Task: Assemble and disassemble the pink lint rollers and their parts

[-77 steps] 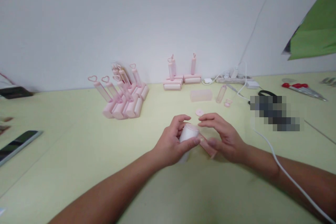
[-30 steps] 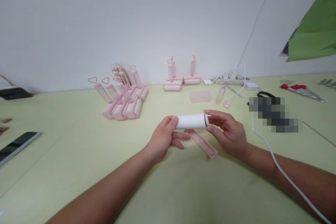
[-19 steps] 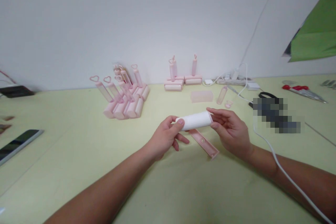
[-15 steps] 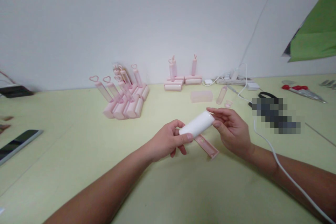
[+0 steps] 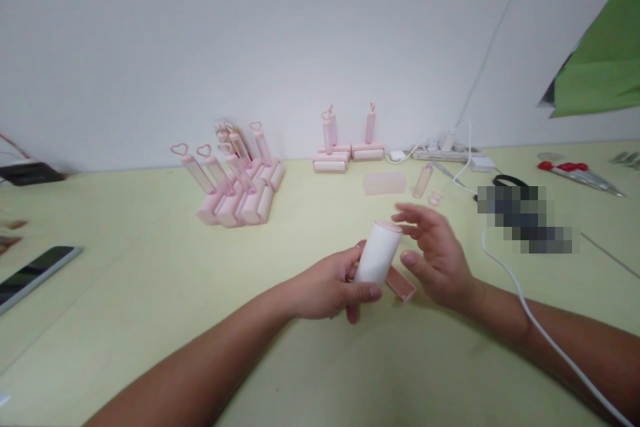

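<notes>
My left hand (image 5: pixel 335 287) is wrapped round a white lint roller roll (image 5: pixel 379 253) with a pink end cap. The roll is tilted, its capped end up and to the right. My right hand (image 5: pixel 435 250) is just right of that upper end, fingers apart and holding nothing; whether a fingertip brushes the cap I cannot tell. Behind the roll, partly hidden by it, a pink trough-shaped cover (image 5: pixel 401 285) lies on the table. Farther back lie a translucent pink cover (image 5: pixel 384 183), a clear pink handle tube (image 5: pixel 423 180) and a small pink heart-shaped piece (image 5: pixel 435 198).
Several pink lint rollers with heart-topped handles (image 5: pixel 235 203) stand grouped at the left. More pink rollers (image 5: pixel 330 165) sit by the wall. At the right are a power strip (image 5: pixel 445 155), a white cable (image 5: pixel 520 290) and red-handled scissors (image 5: pixel 573 168). A phone (image 5: pixel 37 273) lies far left.
My left hand has turned the roll more upright, so its pink end cap now shows. My right hand's fingers have spread and come away from the roll's end.
</notes>
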Tool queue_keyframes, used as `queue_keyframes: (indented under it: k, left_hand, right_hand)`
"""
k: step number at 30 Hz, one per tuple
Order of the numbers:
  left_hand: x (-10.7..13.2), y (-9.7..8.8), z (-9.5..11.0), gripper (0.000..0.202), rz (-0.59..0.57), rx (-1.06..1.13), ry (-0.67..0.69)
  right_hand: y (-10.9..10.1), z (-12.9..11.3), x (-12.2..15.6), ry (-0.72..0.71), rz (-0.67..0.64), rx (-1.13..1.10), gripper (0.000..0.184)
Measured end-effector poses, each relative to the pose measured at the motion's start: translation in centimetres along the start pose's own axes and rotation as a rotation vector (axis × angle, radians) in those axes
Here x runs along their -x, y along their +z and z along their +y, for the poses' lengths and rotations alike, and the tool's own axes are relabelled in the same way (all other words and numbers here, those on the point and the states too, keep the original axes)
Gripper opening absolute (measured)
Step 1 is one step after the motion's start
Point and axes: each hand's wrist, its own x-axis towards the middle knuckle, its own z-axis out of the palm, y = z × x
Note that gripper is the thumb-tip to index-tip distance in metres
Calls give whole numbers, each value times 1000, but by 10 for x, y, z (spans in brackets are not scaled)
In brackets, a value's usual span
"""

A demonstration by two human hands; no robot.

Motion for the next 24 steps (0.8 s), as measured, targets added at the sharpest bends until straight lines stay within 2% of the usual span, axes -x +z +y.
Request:
queue_keyframes:
  k: [2, 3, 7, 9, 12, 14, 16, 18, 20, 24]
  left_hand:
    - [0, 1, -2, 46, -11, -24, -9]
    - [0, 2, -4, 45, -5, -38, -14]
    - [-4, 5, -11, 47, 104, -53, 44]
    - [-5, 6, -12, 57, 166, -18, 105]
    - [-3, 7, -10, 89, 260, 1, 135]
    - [1, 6, -6, 101, 313, -50, 133]
    - [5, 3, -3, 100, 324, -91, 127]
    - [8, 0, 0, 98, 308, -93, 118]
    - [9, -4, 1, 98, 299, -68, 112]
    - [10, -10, 4, 94, 282, -1, 91]
  right_hand:
    - [-2, -2, -1, -15, -143, 40, 42]
    - [-3, -3, -1, -24, -170, 56, 37]
    - [-2, -4, -1, -32, -126, 88, 38]
    - [-1, -5, -1, -40, -144, 113, 39]
    - [-1, -3, 0, -43, -155, 155, 41]
    - [-1, 2, -1, 30, -102, 148, 40]
    - [0, 9, -2, 166, -48, 130, 37]
    - [0, 15, -4, 309, -50, 154, 35]
    - [1, 17, -5, 392, -139, 270, 35]
    - [0, 13, -7, 372, -451, 590, 23]
